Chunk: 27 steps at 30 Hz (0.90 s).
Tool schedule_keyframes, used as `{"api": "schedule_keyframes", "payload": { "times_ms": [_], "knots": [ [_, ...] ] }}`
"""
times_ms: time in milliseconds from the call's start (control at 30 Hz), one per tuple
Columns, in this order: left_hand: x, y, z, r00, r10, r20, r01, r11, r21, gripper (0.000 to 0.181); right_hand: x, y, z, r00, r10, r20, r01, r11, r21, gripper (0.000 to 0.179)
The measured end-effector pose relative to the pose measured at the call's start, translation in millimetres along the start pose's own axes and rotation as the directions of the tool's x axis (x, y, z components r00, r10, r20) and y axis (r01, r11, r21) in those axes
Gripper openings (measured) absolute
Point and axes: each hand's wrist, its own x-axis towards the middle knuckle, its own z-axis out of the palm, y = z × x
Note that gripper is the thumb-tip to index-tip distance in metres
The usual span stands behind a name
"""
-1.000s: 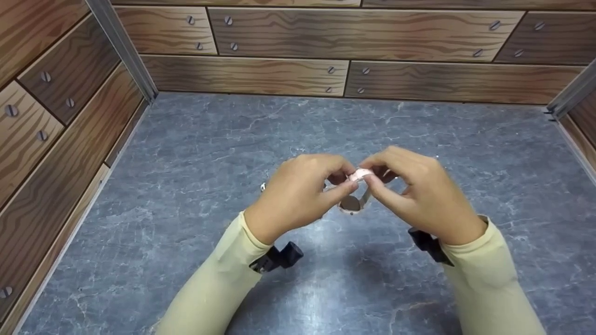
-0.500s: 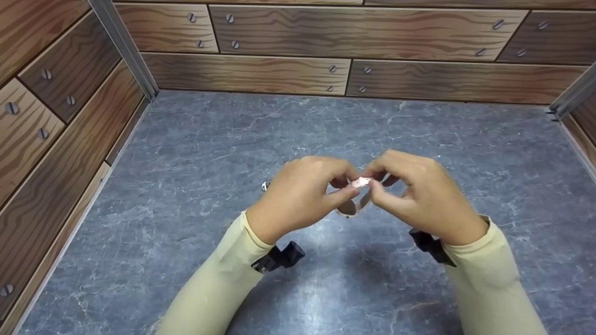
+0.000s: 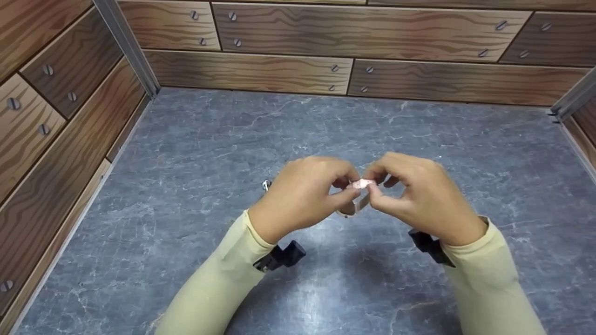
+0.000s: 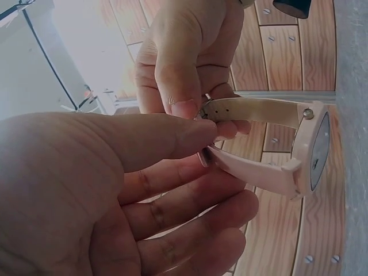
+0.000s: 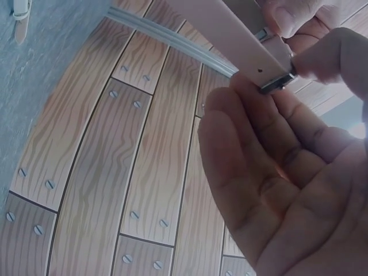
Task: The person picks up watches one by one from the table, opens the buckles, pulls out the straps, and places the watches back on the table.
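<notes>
A pink wristwatch [image 4: 259,177] hangs from both hands with its strap bent into a loop. Its round face [image 4: 319,150] points away from the hands. My left hand [image 3: 305,193] pinches the strap beside the metal buckle [image 4: 205,156] between thumb and fingertips. From the other side my right hand [image 3: 412,195] pinches the joined strap ends, thumb close by the buckle. Small holes show in the strap [image 5: 253,63] in the right wrist view, with the buckle lying across it. In the head view the hands hide most of the watch case.
A small shiny metal piece [image 3: 266,185] shows behind my left hand on the grey marbled table [image 3: 209,139]. In the right wrist view, a pale strap end with a loop [image 5: 21,23] lies on the table. Wood-patterned panels [image 3: 288,72] wall in the back and sides.
Both hands have come slightly nearer the body, still pinching the strap. The watch case has tilted, so less of it shows under the left hand.
</notes>
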Motion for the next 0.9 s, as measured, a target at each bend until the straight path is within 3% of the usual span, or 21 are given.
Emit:
{"api": "schedule_keyframes", "payload": {
  "times_ms": [200,567,900],
  "knots": [
    [-0.2,0.6,0.1,1.0,-0.006,-0.009,0.006,1.0,0.001,0.017,0.2,0.1,-0.1,1.0,-0.003,0.001,0.003,1.0,0.005,0.017],
    [-0.2,2.0,0.9,0.997,-0.041,-0.064,0.04,0.999,-0.016,0.017,1.0,-1.5,-0.3,0.997,0.077,-0.013,-0.076,0.995,0.057,0.017],
    [-0.2,1.0,-0.9,0.997,-0.043,-0.065,0.04,0.998,-0.051,0.019,1.1,-2.0,-1.8,0.998,0.013,-0.065,-0.01,0.999,0.034,0.016]
  ]
}}
